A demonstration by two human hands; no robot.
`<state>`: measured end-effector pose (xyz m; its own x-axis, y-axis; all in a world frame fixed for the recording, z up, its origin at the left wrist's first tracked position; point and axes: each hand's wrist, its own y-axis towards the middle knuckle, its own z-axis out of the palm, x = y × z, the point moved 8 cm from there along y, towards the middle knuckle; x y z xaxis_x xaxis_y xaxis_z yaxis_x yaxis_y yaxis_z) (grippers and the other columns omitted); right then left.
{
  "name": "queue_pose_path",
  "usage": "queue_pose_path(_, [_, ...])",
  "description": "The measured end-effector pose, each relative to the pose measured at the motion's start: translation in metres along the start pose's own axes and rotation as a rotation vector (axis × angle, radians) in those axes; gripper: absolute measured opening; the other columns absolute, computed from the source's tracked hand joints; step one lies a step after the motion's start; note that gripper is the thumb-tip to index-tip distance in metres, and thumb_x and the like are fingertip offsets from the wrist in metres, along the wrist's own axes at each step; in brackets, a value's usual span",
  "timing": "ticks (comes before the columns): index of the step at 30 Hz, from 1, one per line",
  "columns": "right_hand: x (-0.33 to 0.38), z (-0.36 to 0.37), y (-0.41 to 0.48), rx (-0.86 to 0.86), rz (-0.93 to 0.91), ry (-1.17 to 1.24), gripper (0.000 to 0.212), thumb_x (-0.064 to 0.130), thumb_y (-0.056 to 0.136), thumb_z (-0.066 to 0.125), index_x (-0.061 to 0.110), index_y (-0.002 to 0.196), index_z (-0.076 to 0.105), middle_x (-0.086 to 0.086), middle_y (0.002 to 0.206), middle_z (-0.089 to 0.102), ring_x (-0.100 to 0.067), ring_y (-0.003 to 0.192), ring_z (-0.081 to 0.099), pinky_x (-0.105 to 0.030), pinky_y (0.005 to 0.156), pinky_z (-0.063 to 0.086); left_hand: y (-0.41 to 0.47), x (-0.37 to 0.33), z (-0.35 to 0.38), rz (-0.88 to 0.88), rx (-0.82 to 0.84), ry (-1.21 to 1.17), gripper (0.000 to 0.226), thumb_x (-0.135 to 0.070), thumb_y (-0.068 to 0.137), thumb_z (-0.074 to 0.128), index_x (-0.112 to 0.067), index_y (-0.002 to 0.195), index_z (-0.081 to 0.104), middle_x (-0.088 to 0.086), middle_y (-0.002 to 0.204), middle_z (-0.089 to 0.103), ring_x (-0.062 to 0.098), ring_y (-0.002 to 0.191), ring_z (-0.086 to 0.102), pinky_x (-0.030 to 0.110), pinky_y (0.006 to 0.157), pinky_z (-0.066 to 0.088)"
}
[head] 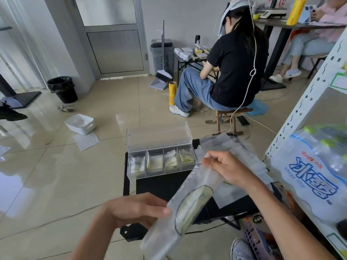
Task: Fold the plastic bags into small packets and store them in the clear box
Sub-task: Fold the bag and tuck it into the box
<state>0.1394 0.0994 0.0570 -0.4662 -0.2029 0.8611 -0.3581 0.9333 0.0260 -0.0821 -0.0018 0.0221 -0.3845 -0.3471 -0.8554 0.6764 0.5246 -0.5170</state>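
A translucent plastic bag (pixel 187 207), folded into a long narrow strip with a pale green print, hangs slantwise over the small black table (pixel 161 184). My right hand (pixel 223 167) pinches its upper end. My left hand (pixel 135 209) holds its lower part between thumb and fingers. Beyond them stands the clear box (pixel 161 158) with its lid raised; folded bag packets lie in its several compartments. More flat plastic bags (pixel 242 154) lie piled on the table to the right, under my right hand.
A white metal shelf (pixel 308 102) with a pack of water bottles (pixel 311 171) stands close on the right. A person (pixel 231 68) sits on a stool ahead, back turned. On the floor to the left lie a white basket (pixel 79 123) and a black bin (pixel 62 89).
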Motion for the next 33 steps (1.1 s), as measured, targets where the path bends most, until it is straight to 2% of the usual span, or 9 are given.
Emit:
queue_pose_path(3, [0.013,0.018,0.002,0.118,0.008,-0.042,0.044,0.074,0.085,0.058,0.033,0.082,0.071,-0.007,0.071,0.064,-0.01,0.066,0.054,-0.028,0.066,0.04,0.027,-0.009,0.015,0.085,-0.127,-0.041,0.033,-0.018,0.091,0.078,0.002,0.117,0.073,0.025,0.119,0.073,0.035,0.106,0.071,0.052,0.101,0.053])
queue_pose_path(6, [0.017,0.014,-0.001,0.07,0.067,0.009,0.036,0.063,0.084,0.06,0.034,0.099,0.072,0.021,0.084,0.07,0.001,0.079,0.062,-0.023,0.074,0.043,0.039,-0.01,0.016,0.136,-0.232,-0.101,0.02,-0.005,0.087,0.079,0.01,0.101,0.074,0.018,0.098,0.078,0.028,0.087,0.074,0.042,0.087,0.059])
queue_pose_path(8, [-0.001,0.0,-0.008,-0.077,0.243,0.193,0.065,0.072,0.08,0.054,0.026,0.126,0.065,0.008,0.11,0.075,-0.012,0.095,0.071,-0.026,0.077,0.051,0.039,-0.011,0.012,0.169,-0.279,-0.199,0.023,-0.001,0.088,0.077,0.014,0.103,0.072,0.026,0.103,0.077,0.036,0.091,0.074,0.042,0.086,0.059])
queue_pose_path(10, [-0.022,0.006,-0.02,-0.077,0.454,0.529,0.082,0.08,0.082,0.049,0.016,0.133,0.058,-0.011,0.111,0.078,-0.027,0.097,0.076,-0.035,0.079,0.058,0.038,-0.012,0.005,0.207,-0.357,-0.291,0.027,-0.002,0.088,0.078,0.014,0.108,0.071,0.03,0.11,0.074,0.046,0.101,0.073,0.048,0.091,0.059])
queue_pose_path(13, [-0.015,0.037,-0.038,0.209,0.51,0.572,0.079,0.076,0.082,0.064,0.009,0.124,0.067,-0.012,0.108,0.078,-0.024,0.094,0.073,-0.032,0.075,0.053,0.038,-0.014,-0.002,0.255,-0.494,-0.373,0.027,-0.007,0.087,0.081,0.009,0.107,0.073,0.029,0.109,0.074,0.046,0.101,0.073,0.049,0.087,0.061])
queue_pose_path(15, [-0.003,0.058,-0.045,0.33,0.413,0.413,0.053,0.056,0.081,0.081,0.015,0.114,0.075,-0.004,0.104,0.077,-0.016,0.091,0.07,-0.029,0.078,0.05,0.037,-0.017,-0.004,0.287,-0.547,-0.389,0.024,-0.008,0.088,0.078,0.008,0.106,0.075,0.027,0.107,0.076,0.041,0.095,0.075,0.041,0.079,0.06])
queue_pose_path(21, [0.004,0.06,-0.035,0.167,0.354,0.422,0.013,0.024,0.095,0.074,0.021,0.106,0.081,-0.004,0.096,0.077,-0.011,0.08,0.066,-0.026,0.069,0.046,0.031,-0.021,-0.011,0.304,-0.596,-0.422,0.023,-0.008,0.093,0.072,0.003,0.113,0.074,0.022,0.111,0.077,0.04,0.104,0.075,0.051,0.094,0.059])
queue_pose_path(30, [0.006,0.06,-0.037,0.184,0.383,0.394,0.022,0.036,0.099,0.066,0.019,0.098,0.081,0.005,0.092,0.077,-0.005,0.079,0.061,-0.028,0.072,0.043,0.029,-0.015,-0.016,0.274,-0.561,-0.359,0.021,-0.01,0.1,0.063,0.0,0.114,0.076,0.019,0.115,0.076,0.036,0.109,0.073,0.05,0.098,0.058])
queue_pose_path(33, [0.0,0.058,-0.033,0.088,0.354,0.37,0.014,0.021,0.097,0.069,0.013,0.099,0.08,0.001,0.088,0.075,-0.008,0.074,0.059,-0.024,0.065,0.043,0.027,-0.014,-0.018,0.262,-0.568,-0.364,0.021,-0.01,0.101,0.063,-0.001,0.114,0.076,0.019,0.115,0.077,0.037,0.109,0.073,0.052,0.096,0.059])
